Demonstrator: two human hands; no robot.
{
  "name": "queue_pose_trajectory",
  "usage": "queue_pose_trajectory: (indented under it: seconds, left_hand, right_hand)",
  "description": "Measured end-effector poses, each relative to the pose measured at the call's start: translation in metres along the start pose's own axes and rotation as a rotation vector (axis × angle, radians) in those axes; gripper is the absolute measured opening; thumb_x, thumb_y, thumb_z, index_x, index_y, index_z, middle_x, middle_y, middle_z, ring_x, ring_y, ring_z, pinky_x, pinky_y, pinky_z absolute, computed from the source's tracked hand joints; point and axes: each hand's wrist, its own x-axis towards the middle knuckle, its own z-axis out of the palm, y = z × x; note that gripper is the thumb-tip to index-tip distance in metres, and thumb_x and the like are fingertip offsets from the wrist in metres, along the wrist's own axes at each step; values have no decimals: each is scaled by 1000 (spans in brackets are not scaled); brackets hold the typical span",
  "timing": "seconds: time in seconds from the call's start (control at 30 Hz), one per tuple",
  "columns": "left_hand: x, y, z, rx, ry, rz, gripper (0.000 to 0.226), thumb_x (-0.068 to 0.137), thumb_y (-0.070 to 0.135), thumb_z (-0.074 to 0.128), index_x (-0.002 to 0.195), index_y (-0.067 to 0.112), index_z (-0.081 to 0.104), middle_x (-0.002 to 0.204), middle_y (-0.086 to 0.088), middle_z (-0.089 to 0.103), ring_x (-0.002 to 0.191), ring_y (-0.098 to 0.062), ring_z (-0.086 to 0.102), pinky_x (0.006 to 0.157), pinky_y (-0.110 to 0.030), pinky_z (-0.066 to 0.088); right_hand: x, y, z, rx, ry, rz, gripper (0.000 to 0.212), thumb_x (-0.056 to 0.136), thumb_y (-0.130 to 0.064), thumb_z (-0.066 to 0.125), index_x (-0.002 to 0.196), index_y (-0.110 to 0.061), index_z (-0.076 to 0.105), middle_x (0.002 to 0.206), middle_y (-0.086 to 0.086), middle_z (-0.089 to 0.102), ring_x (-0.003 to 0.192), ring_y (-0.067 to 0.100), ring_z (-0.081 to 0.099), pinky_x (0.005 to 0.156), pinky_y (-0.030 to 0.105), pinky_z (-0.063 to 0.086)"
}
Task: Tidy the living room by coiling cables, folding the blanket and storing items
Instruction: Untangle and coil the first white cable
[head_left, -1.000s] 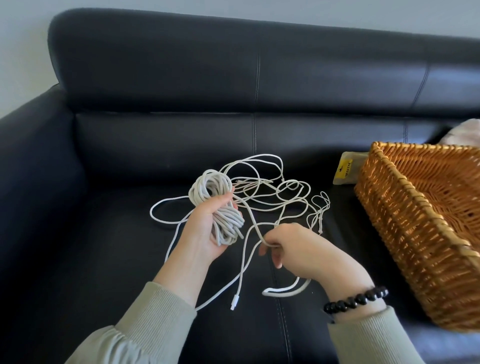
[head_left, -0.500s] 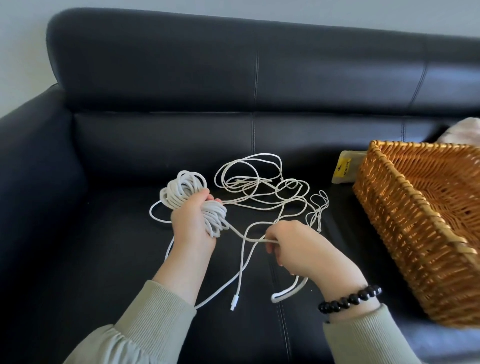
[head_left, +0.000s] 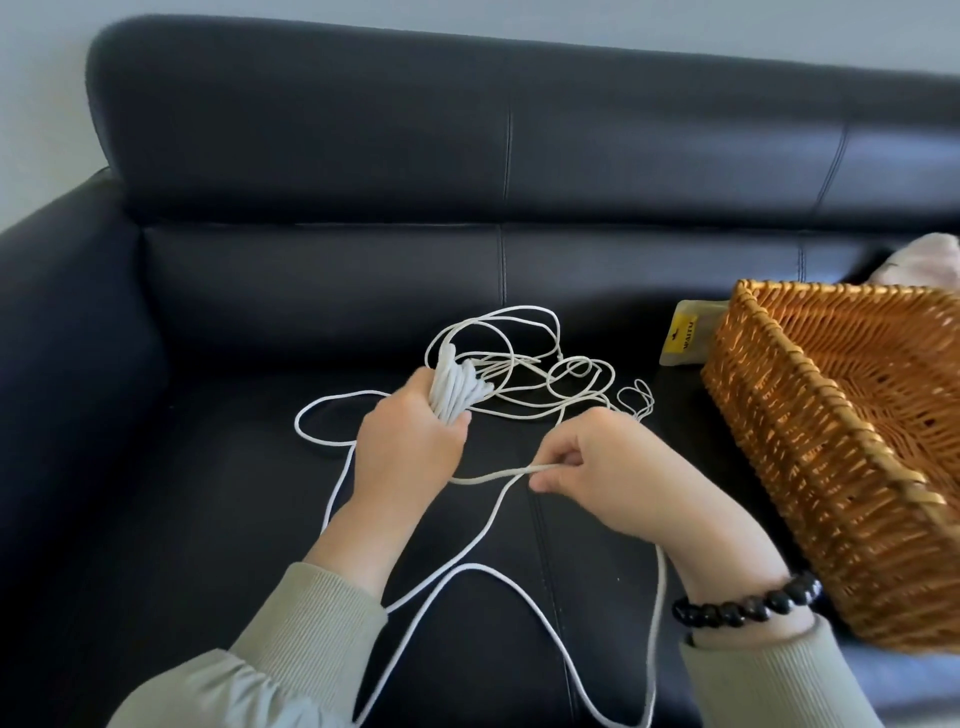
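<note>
— Grip status?
— My left hand (head_left: 410, 441) clasps the bundled coil of thin white cord cable (head_left: 457, 387), mid-seat on the black leather sofa (head_left: 208, 467); my right hand (head_left: 597, 467) pinches one loose strand (head_left: 493, 475).
— Handling?
— Light, limp, tangle-prone, I judge; take it just near the coil.

bare sofa seat (head_left: 208, 519) left, loose cable (head_left: 519, 364) ahead, wicker basket (head_left: 831, 467) blocking right

left hand (head_left: 410, 447) grips cable coil (head_left: 457, 387) | right hand (head_left: 608, 467) pinches strand (head_left: 493, 475)
</note>
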Motion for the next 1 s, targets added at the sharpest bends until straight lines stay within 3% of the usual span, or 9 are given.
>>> queue_pose_trajectory:
  seconds: [0.1, 0.2, 0.33, 0.43, 0.53, 0.63, 0.8, 0.9, 1.0]
  left_hand:
    - [1, -1, -1, -38, -138, -85, 26, 86, 37, 68, 107, 24, 61, 84, 7, 62, 78, -12, 61, 72, -31, 53]
    - [3, -1, -2, -143, -294, -194, 20, 82, 42, 71, 92, 27, 63, 80, 5, 63, 76, -12, 63, 65, -26, 51]
    - [2, -6, -3, -159, -496, -193, 30, 79, 52, 71, 78, 23, 62, 67, 4, 63, 61, -11, 59, 62, -25, 46]
    - [2, -6, -7, -173, -637, -175, 43, 76, 61, 67, 66, 20, 59, 53, 10, 58, 47, -1, 54, 60, -22, 43]
    - [2, -5, -7, -208, -772, -126, 57, 60, 72, 68, 66, 16, 59, 56, 8, 60, 55, -7, 59, 69, -27, 51]
    - [1, -5, -3, -175, -818, -59, 62, 49, 77, 69, 65, 18, 58, 56, 10, 58, 55, -3, 55, 67, -22, 48]
    - [-2, -4, 4, -142, -890, -6, 44, 59, 65, 76, 68, 26, 58, 61, 14, 53, 62, -5, 49, 72, -27, 45]
    - [-6, 0, 6, -88, -902, -27, 47, 67, 53, 80, 89, 15, 63, 76, 4, 63, 73, -9, 58, 82, -30, 51]
    - [-10, 4, 8, -25, -889, -43, 34, 67, 48, 79, 86, 24, 65, 80, 8, 67, 76, -7, 63, 77, -25, 51]
  right_hand:
    - [3, 8, 0, -122, 97, 24, 12, 90, -27, 59, 81, -30, 66, 78, -10, 63, 77, 10, 59, 71, 28, 50]
    - [5, 13, 1, -235, 167, 40, 14, 93, -22, 54, 85, -30, 63, 82, -9, 61, 81, 14, 56, 71, 29, 48]
    - [7, 13, 2, -191, 288, -81, 17, 94, -19, 54, 94, -23, 70, 97, -8, 66, 93, 14, 58, 81, 30, 47]
    - [6, 15, 1, -132, 372, -129, 15, 91, -20, 58, 91, -19, 73, 93, -6, 68, 90, 14, 59, 80, 27, 44]
    - [5, 17, 2, -53, 490, -168, 9, 86, -19, 66, 80, -16, 74, 80, -4, 68, 76, 15, 60, 71, 29, 46]
    - [6, 15, 5, -50, 562, -247, 9, 81, -16, 71, 72, -15, 71, 70, -5, 64, 65, 15, 58, 62, 31, 47]
    - [7, 4, 12, -33, 557, -361, 10, 77, -14, 63, 68, -12, 67, 64, -5, 62, 56, 16, 58, 53, 33, 49]
    - [10, 1, 14, -11, 574, -367, 15, 76, -18, 58, 67, -11, 67, 64, -5, 63, 57, 17, 59, 53, 34, 50]
    - [12, 3, 17, -14, 590, -343, 20, 77, -23, 55, 67, -12, 68, 64, -5, 62, 57, 17, 58, 53, 36, 50]
